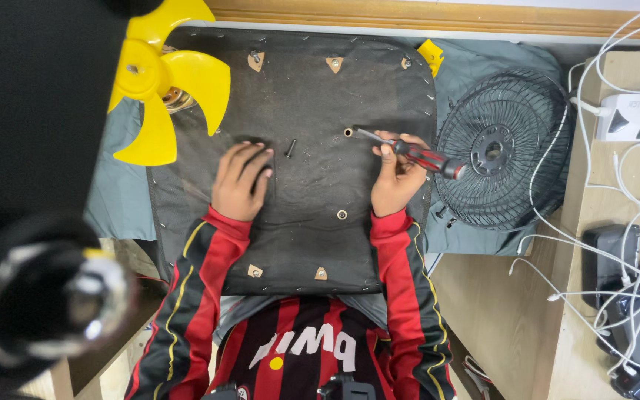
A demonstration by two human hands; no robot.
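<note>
A black fabric-covered seat panel (pixel 298 81) lies upside down in front of me, with stapled edges and small wooden corner blocks. My left hand (pixel 240 180) rests flat on the panel, fingers spread, beside a loose black bolt (pixel 290 148). My right hand (pixel 396 174) grips a screwdriver (pixel 416 154) with a red and black handle. Its metal tip points at a threaded hole (pixel 348 132) in the panel. Another metal-ringed hole (pixel 341 215) sits lower on the panel.
A yellow fan blade (pixel 161 78) lies at the upper left. A black wire fan guard (pixel 501 152) rests on grey cloth at the right. A white power strip (pixel 635 115) and tangled white cables (pixel 609 252) cover the wooden surface further right. A dark blurred object (pixel 46 296) fills the left foreground.
</note>
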